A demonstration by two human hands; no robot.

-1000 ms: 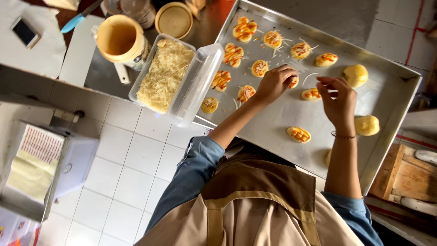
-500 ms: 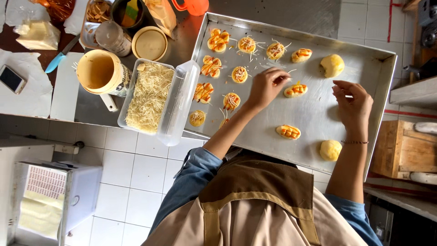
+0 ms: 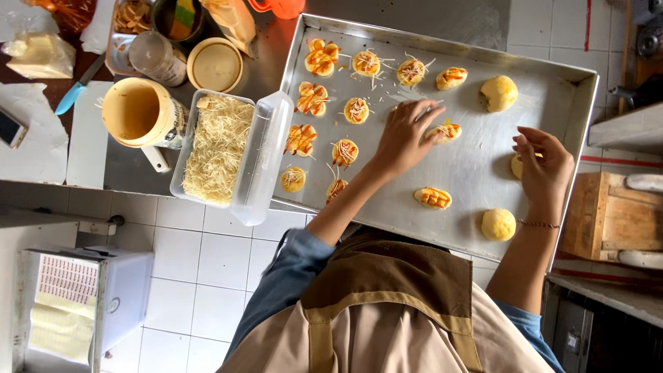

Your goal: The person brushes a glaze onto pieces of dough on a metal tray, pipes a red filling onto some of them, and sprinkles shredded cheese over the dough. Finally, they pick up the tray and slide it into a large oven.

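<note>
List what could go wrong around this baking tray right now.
1. The clear tub of shredded cheese looks to overhang the counter edge, with its lid propped beside it; a bump could tip it to the floor.
2. The left hand works low over the topped dough pieces; a sleeve could smear them.
3. Cheese strands scattered on the bare tray may scorch.

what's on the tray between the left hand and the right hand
In the head view, the left hand rests by a sauce-striped bun; from there to the right hand there is only bare metal tray. A plain bun sits against the right fingers.
</note>
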